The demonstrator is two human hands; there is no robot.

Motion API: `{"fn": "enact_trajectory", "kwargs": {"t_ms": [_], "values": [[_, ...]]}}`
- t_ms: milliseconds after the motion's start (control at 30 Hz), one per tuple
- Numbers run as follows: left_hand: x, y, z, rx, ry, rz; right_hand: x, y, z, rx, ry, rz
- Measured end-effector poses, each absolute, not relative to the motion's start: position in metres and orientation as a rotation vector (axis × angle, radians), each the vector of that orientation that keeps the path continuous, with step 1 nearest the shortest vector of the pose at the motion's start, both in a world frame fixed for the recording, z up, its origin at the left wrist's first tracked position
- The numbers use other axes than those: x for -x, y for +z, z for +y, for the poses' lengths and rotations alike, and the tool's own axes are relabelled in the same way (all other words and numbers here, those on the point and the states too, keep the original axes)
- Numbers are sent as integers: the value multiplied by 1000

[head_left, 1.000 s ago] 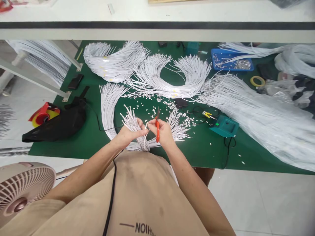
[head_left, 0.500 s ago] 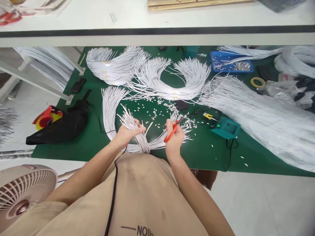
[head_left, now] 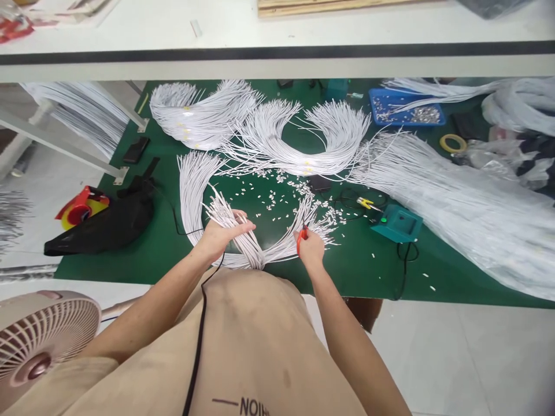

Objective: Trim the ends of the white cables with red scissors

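A folded bunch of white wires (head_left: 247, 245) rests in my left hand (head_left: 221, 234), its cut ends fanning up past the fingers and the thumb lying across it. In my right hand (head_left: 311, 245) is a small pair of red-handled scissors (head_left: 302, 238), the dark tips pointing away from me. The scissors are over the right end of a curved bundle of white wires (head_left: 193, 190) that loops round in front of my body. Between and beyond my hands, many small white pieces (head_left: 273, 199) are scattered on the green mat.
More wire bundles (head_left: 303, 164) lie farther back, and a large sheaf of wires (head_left: 437, 185) spreads to the right. A teal device (head_left: 396, 224) with a cord, a blue tray (head_left: 405, 115) and a yellow tape roll (head_left: 453, 143) are also right. Left are a black bag (head_left: 108, 222) and fan (head_left: 47, 346).
My right hand has turned and shifted slightly right and down with the scissors, whose tips now point more directly away. The loose wire that stood up beside my left thumb now lies with the bunch.
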State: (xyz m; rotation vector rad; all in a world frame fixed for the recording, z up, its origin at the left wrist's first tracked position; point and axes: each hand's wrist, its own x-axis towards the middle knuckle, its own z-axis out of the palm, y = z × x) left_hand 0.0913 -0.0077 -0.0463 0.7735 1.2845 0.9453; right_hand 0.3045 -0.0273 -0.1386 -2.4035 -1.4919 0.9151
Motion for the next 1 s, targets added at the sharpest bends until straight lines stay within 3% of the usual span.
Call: {"fn": "enact_trajectory", "kwargs": {"t_ms": [200,300,400,533,700,867,1000], "values": [[-95,-43,-8,-833,871,1188,-319,-165,-44,2608,959,-1625],[-97,-44,-8,-840,857,1153,-312,-139,-35,2487,860,-1699],[-98,-46,-9,-796,872,1134,-296,-97,-15,2039,810,-1624],[-99,-45,-11,-770,850,1073,-273,-51,6,1407,1278,-1331],[-95,-42,-13,-795,827,1024,-256,-38,11,978,1790,-1227],[-96,-43,-13,-770,917,1083,-243,-49,2,1110,1676,-1047],[-99,-45,-13,-779,977,1109,-249,-55,-3,1427,1396,-1305]]}}
